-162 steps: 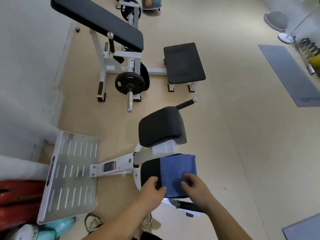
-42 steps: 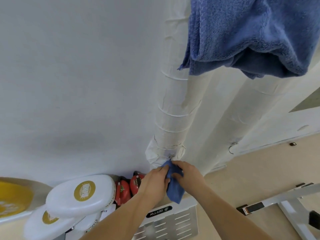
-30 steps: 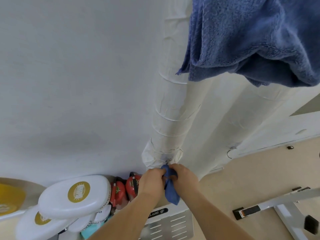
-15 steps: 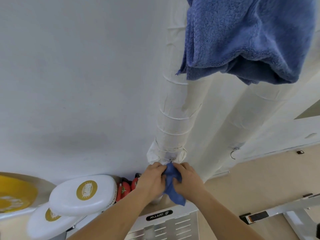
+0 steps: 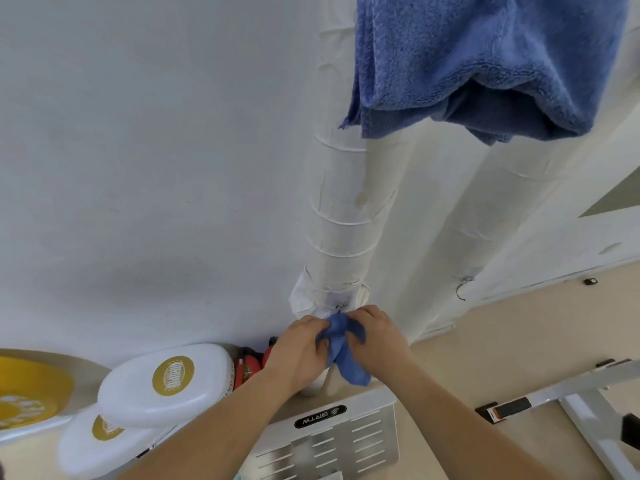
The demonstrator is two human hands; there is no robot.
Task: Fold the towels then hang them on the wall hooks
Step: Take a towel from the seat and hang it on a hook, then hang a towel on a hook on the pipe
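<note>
Filling most of your view was the white wall [image 5: 145,161], with 2 wrapped white pipes [image 5: 343,216] running down it. Next in size, 1 big blue towel [image 5: 485,60] hung at the top right, in front of the pipes. Below, 2 white pads with gold logos [image 5: 166,379] lay stacked by the wall's base, beside a perforated metal plate [image 5: 332,441]. Your left hand [image 5: 298,351] and right hand [image 5: 375,337] were both closed tight on 1 small blue towel [image 5: 343,351], bunched between them just under the wrapped end of the nearer pipe.
</note>
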